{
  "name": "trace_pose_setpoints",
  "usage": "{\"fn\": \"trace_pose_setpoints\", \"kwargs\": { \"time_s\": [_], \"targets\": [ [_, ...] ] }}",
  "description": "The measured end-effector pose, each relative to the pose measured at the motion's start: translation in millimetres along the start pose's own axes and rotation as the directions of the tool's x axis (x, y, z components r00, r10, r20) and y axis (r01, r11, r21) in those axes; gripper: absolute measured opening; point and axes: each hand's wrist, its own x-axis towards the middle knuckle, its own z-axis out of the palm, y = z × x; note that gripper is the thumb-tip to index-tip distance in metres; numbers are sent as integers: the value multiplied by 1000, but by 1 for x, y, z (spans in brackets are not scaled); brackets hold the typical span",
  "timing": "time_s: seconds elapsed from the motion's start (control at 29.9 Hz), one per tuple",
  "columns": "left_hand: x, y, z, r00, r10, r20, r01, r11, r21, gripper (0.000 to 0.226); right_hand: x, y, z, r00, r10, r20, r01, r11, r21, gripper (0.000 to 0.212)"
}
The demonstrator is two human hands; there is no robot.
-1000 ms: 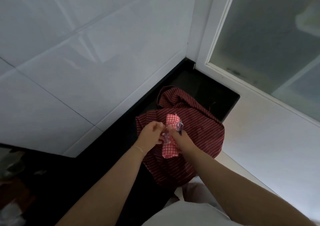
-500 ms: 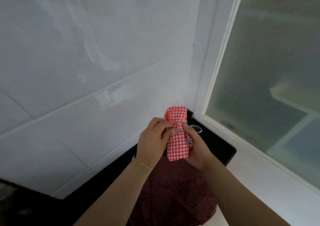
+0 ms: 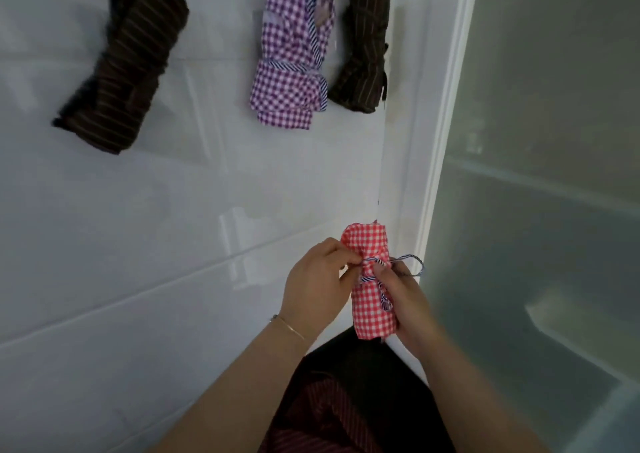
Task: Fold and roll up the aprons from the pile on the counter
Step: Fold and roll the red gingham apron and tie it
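Note:
A rolled red-and-white checked apron (image 3: 372, 300) is held upright in front of the white tiled wall. My right hand (image 3: 403, 300) grips the roll from the right side, with its thumb on the blue-and-white striped tie (image 3: 410, 263) wound round the roll. My left hand (image 3: 318, 284) pinches that tie at the roll's left side. A loop of the tie sticks out to the right. Below my arms a dark red striped apron (image 3: 332, 414) lies on the black counter (image 3: 398, 366).
High on the wall hang three rolled aprons: a brown striped one (image 3: 121, 68) at the left, a purple checked one (image 3: 291, 61) in the middle, a dark brown one (image 3: 363, 47) beside it. A frosted glass window (image 3: 540, 175) with a white frame fills the right.
The view has tilted upward, so the rolled aprons on the wall have come into sight. My hands have lifted the red checked roll off the striped apron and still hold its tie.

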Motion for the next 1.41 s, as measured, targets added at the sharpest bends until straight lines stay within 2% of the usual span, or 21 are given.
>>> {"fn": "trace_pose_setpoints", "kwargs": {
  "time_s": [0.1, 0.2, 0.37, 0.44, 0.54, 0.64, 0.74, 0.8, 0.94, 1.04, 1.14, 1.21, 1.31, 1.41],
  "targets": [
    [28, 5, -7, 997, -70, 10, 71, 990, -119, 8, 11, -31, 1, 994, -109, 17, 110, 981, -158, 47],
    [52, 12, -18, 998, -45, -52, 39, 993, -116, 10, 19, -64, 6, 974, -219, 62, 228, 944, -238, 33],
    [83, 29, -51, 981, 67, -183, -76, 996, -44, 11, 25, -110, 26, 927, -345, 147, 370, 903, -219, 22],
    [89, 30, -66, 975, 105, -196, -108, 994, -1, 10, 27, -119, 36, 911, -376, 172, 407, 887, -219, 22],
    [91, 27, -89, 981, 97, -167, -108, 992, -58, 10, 29, -123, 54, 896, -389, 214, 432, 876, -215, 17],
    [89, 21, -116, 988, 54, -147, -72, 990, -123, 15, 29, -127, 78, 876, -403, 265, 460, 863, -208, 21],
    [89, 13, -142, 984, 45, -174, -66, 991, -118, 13, 27, -133, 106, 854, -433, 289, 494, 849, -186, 51],
    [91, 9, -159, 981, 70, -182, -84, 994, -69, 7, 27, -136, 122, 843, -448, 297, 505, 849, -154, 62],
    [90, -4, -207, 989, 103, -108, -103, 995, 3, 27, 21, -143, 164, 818, -466, 336, 530, 838, -131, 63],
    [91, 4, -232, 999, 41, -11, -41, 999, -14, 32, 15, -145, 178, 818, -471, 331, 526, 845, -99, 44],
    [90, 9, -273, 995, 84, 48, -89, 990, 108, 24, 5, -150, 208, 812, -489, 319, 526, 849, -38, 22],
    [90, 8, -297, 978, 202, 52, -208, 947, 244, 20, -3, -158, 225, 782, -539, 315, 574, 819, -24, 26],
    [83, -9, -332, 939, 337, -64, -266, 831, 489, 22, -11, -171, 263, 723, -602, 341, 646, 763, -24, 37],
    [74, -34, -367, 917, 337, -212, -164, 805, 570, 26, -12, -176, 308, 683, -606, 408, 681, 730, -57, 43]
  ]
}}
